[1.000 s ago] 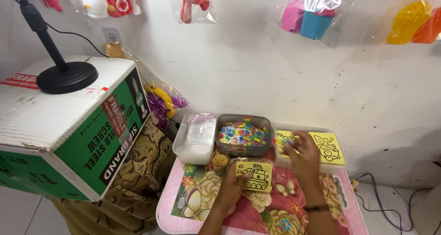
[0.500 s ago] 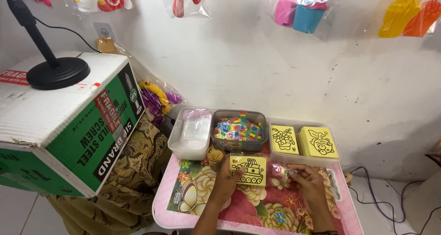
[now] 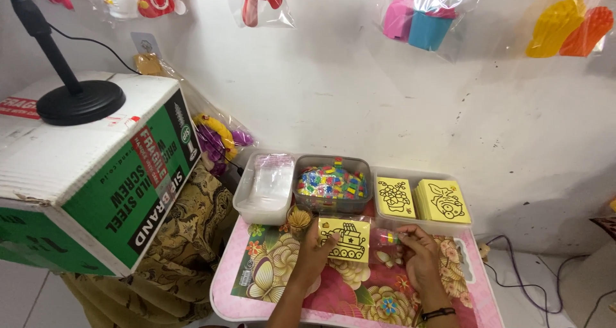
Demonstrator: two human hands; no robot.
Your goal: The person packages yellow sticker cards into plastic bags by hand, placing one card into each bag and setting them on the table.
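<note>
Under the left hand (image 3: 312,254), fingers gripping its left edge, a yellow tank card (image 3: 345,239) lies in a clear sleeve on the counter (image 3: 256,283), best pinned flat while the right hand (image 3: 416,254), just right, pinches small coloured pieces (image 3: 389,238).

A square yellow card (image 3: 345,239) printed with a black line drawing lies flat on the flowered worktop (image 3: 269,283) near its far edge. Just right of it lies a small clear packet (image 3: 387,237) showing coloured bits.
</note>
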